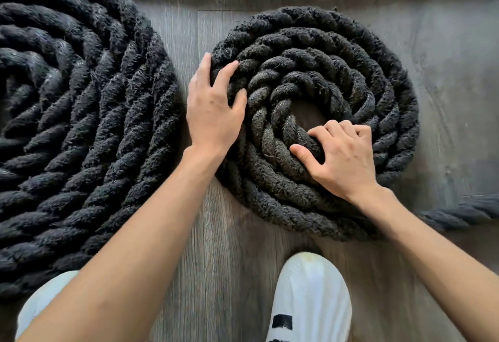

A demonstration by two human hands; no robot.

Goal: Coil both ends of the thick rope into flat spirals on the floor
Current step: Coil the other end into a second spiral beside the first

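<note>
- The left hand (pixel 210 107) lies open, fingers spread on the outer left turns of the smaller spiral (pixel 378 77); it grips nothing
- The right hand (pixel 343 158) curls around the inner rope end (pixel 272 125); the thumb presses it
- The larger spiral (pixel 81 125) lies flat on the wood floor (pixel 229 260), left of the left hand; a white shoe (pixel 310 301) stands below the right hand

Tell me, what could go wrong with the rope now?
The small coil has a gap in its middle; if the right hand lets go of the inner turn, it may spring looser. The left hand could shove it into the big coil. The loose tail might drag the outer turn away.
</note>
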